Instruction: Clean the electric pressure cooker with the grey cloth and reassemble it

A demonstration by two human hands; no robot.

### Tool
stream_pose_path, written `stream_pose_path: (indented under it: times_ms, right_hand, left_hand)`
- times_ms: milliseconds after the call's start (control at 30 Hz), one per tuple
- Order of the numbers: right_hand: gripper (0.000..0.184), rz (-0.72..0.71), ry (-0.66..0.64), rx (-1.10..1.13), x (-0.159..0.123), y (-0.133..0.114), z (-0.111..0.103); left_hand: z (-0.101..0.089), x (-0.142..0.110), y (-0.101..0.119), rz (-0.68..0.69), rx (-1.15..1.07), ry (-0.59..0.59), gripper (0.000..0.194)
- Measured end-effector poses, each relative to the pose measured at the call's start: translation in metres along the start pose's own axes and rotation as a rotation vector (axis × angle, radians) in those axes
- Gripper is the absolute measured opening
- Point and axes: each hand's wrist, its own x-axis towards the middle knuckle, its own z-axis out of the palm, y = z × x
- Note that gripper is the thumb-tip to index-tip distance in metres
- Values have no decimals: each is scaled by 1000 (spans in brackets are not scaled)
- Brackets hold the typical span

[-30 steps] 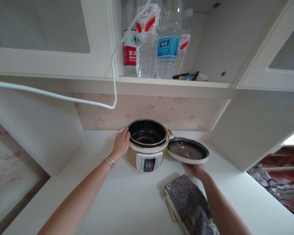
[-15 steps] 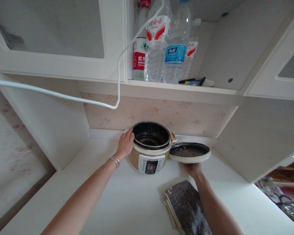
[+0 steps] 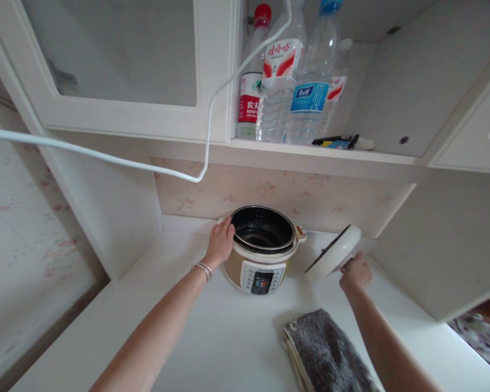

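Observation:
A gold-and-white electric cooker (image 3: 262, 256) stands open at the back of the white counter (image 3: 212, 326), its dark inner pot showing. My left hand (image 3: 220, 243) rests against the cooker's left side, fingers wrapped round the rim. To the right, my right hand (image 3: 355, 272) grips the cooker's white lid (image 3: 334, 253) from below and holds it tilted on edge above the counter.
A folded grey cloth (image 3: 326, 356) lies on the counter near my right forearm. Several water bottles (image 3: 288, 81) stand on the shelf above. A white cable (image 3: 106, 158) hangs across the left. Cabinet doors stand at left and right.
The lid, which lay flat and upside down beside the cooker, has been lifted and tipped up on edge by my right hand. My left hand has stayed on the cooker.

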Motion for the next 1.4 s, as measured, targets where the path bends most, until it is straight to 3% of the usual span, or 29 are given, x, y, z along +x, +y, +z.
stream_pose_path:
  times_ms: [100,233,333,533,667,833,1033,1200,1400]
  right_hand:
    - [65,-43,42,-185,12,-17,-27]
    - [56,-355,-56,-295,19,-67,-55]
    - [48,-592,-128,-300,16,-114,-62]
    - [45,-1175,-330,-365,-11,-200,-33]
    - [49,-1406,-398,-452,-30,-241,4]
    - [47,-1495,-451,-409,-49,-267,46]
    - [50,-1464,-513,-488,-68,-273,79]
    - [51,-1435,-581,-550,-71,-273,87]
    - [53,-1381,-618,-601,-75,-277,82]
  left_hand:
    - [1,-1,-1,14,-3,10,58]
    - [0,-1,-2,56,-6,20,59]
    - [-4,1,-3,70,-14,29,60]
    - [-15,1,-5,-52,-80,48,59]
    - [-20,-1,-2,-84,-95,16,60]
    - [-25,1,3,-160,-124,15,64]
    - [-29,6,5,-232,-197,4,70]
    - [-27,7,4,-240,-185,-17,71]
    - [-23,8,1,-224,-136,-22,68]
